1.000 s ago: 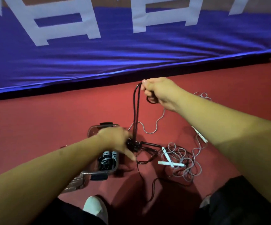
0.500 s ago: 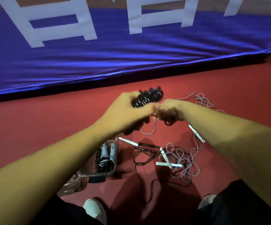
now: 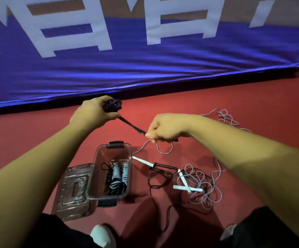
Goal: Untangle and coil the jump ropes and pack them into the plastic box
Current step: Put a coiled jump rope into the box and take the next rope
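Observation:
My left hand (image 3: 93,113) grips the handles of a black jump rope (image 3: 112,106), raised above the floor. Doubled black cord (image 3: 131,126) runs taut from it down to my right hand (image 3: 164,128), which pinches the cord. Below them stands the clear plastic box (image 3: 98,156), open, with coiled black and grey ropes (image 3: 117,176) inside. To its right lies a tangle of grey rope (image 3: 201,185) with white handles (image 3: 187,188) and a dark rope (image 3: 160,174) mixed in.
The box's clear lid (image 3: 73,190) lies on the red floor to the left of the box. A blue banner (image 3: 145,68) with white letters hangs along the back. More grey rope loops (image 3: 227,119) lie at the far right. My shoe (image 3: 102,236) shows at the bottom.
My hands, together half a second ago, have drawn apart. The left moved up and left with the black handles; the right pulled the cord down to the right, stretching it taut.

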Action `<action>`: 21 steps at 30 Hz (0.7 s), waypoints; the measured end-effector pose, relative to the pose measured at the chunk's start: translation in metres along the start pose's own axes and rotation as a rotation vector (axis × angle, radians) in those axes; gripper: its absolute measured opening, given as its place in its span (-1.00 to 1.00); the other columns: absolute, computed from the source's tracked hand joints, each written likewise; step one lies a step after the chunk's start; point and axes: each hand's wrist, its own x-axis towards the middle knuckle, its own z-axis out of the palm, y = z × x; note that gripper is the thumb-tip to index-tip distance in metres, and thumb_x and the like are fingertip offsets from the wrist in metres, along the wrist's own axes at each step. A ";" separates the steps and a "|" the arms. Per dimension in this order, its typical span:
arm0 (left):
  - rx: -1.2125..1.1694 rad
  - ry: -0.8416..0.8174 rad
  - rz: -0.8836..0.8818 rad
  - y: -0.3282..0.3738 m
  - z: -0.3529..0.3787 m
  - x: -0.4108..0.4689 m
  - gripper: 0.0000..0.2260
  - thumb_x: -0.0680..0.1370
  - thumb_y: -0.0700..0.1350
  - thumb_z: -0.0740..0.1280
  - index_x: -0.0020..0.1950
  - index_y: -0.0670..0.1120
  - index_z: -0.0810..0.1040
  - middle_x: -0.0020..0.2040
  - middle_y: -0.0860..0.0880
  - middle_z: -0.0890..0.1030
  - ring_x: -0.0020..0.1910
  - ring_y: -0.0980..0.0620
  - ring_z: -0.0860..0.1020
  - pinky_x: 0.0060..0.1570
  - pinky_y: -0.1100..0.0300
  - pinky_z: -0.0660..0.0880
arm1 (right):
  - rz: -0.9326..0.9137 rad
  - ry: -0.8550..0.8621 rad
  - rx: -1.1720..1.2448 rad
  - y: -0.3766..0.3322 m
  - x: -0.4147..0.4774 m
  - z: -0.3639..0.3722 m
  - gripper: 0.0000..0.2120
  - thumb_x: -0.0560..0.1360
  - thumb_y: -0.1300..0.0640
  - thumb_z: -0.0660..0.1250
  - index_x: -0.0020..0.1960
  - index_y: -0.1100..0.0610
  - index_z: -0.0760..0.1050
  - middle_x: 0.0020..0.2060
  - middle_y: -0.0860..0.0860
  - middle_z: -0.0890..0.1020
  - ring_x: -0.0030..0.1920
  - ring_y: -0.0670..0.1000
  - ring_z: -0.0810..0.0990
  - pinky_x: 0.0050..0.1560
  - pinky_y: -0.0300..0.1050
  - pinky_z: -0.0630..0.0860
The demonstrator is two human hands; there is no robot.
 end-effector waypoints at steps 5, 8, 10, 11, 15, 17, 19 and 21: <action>0.066 -0.150 0.036 -0.003 -0.004 0.003 -0.45 0.40 0.12 0.53 0.35 0.11 0.47 0.07 -0.04 0.60 -0.30 0.05 0.53 -0.04 0.10 0.54 | 0.105 -0.090 0.170 -0.004 -0.001 0.003 -0.66 0.63 0.08 0.13 -0.28 0.15 0.41 -0.57 -0.04 0.28 -0.52 -0.02 0.20 -0.49 -0.26 0.15; 0.304 -0.116 0.029 0.003 -0.003 -0.005 -0.48 0.44 0.10 0.50 0.36 0.15 0.43 0.13 -0.11 0.62 -0.09 -0.15 0.60 -0.03 0.05 0.53 | 0.054 -0.059 0.178 -0.012 -0.005 0.002 -0.66 0.63 0.07 0.14 -0.27 0.17 0.44 -0.58 -0.02 0.29 -0.54 -0.01 0.21 -0.50 -0.27 0.17; 0.586 -0.030 0.083 0.017 0.011 -0.016 -0.57 0.49 0.09 0.42 0.32 0.20 0.41 0.09 -0.12 0.62 -0.01 -0.21 0.62 -0.11 0.04 0.50 | -0.035 -0.012 0.089 -0.027 -0.010 0.003 -0.66 0.61 0.08 0.20 -0.28 0.20 0.50 -0.58 0.00 0.33 -0.56 0.01 0.26 -0.51 -0.26 0.23; 0.660 -0.034 0.132 0.025 0.020 -0.023 -0.61 0.50 0.07 0.39 0.31 0.21 0.41 0.05 -0.12 0.63 -0.03 -0.21 0.63 -0.16 0.06 0.48 | -0.074 0.031 0.033 -0.032 -0.014 0.002 -0.68 0.58 0.07 0.24 -0.28 0.19 0.54 -0.57 0.02 0.35 -0.56 0.01 0.28 -0.52 -0.26 0.24; 0.551 -0.420 0.385 0.044 0.035 -0.044 -0.62 0.42 0.10 0.43 0.23 0.17 0.52 0.00 0.00 0.67 0.00 -0.08 0.64 -0.18 0.21 0.40 | -0.175 0.261 -0.082 -0.026 -0.023 -0.019 -0.72 0.51 0.03 0.36 -0.33 0.10 0.60 -0.56 -0.03 0.40 -0.55 -0.11 0.27 -0.51 -0.29 0.20; 0.362 -0.604 0.569 0.055 0.032 -0.054 -0.66 0.36 0.02 0.45 0.12 0.08 0.57 -0.16 0.09 0.67 -0.16 0.09 0.64 -0.22 0.28 0.41 | -0.160 0.377 -0.050 -0.013 -0.023 -0.028 -0.73 0.51 0.05 0.38 -0.33 0.11 0.61 -0.56 -0.03 0.41 -0.55 -0.13 0.27 -0.48 -0.28 0.21; 0.125 -0.584 0.664 0.071 0.024 -0.064 -0.73 0.30 0.00 0.41 -0.01 0.03 0.57 -0.31 0.14 0.61 -0.35 0.21 0.55 -0.28 0.31 0.44 | -0.122 0.457 0.042 0.000 -0.021 -0.035 -0.71 0.52 0.05 0.36 -0.35 0.09 0.57 -0.60 -0.04 0.34 -0.56 -0.10 0.23 -0.49 -0.22 0.19; -0.080 -0.503 0.606 0.083 0.014 -0.071 -0.85 0.30 -0.05 0.44 -0.19 0.01 0.52 -0.41 0.15 0.54 -0.45 0.21 0.46 -0.37 0.29 0.40 | -0.090 0.476 0.204 0.010 -0.020 -0.039 -0.68 0.54 0.05 0.34 -0.38 0.09 0.53 -0.62 -0.02 0.28 -0.57 -0.04 0.18 -0.50 -0.20 0.13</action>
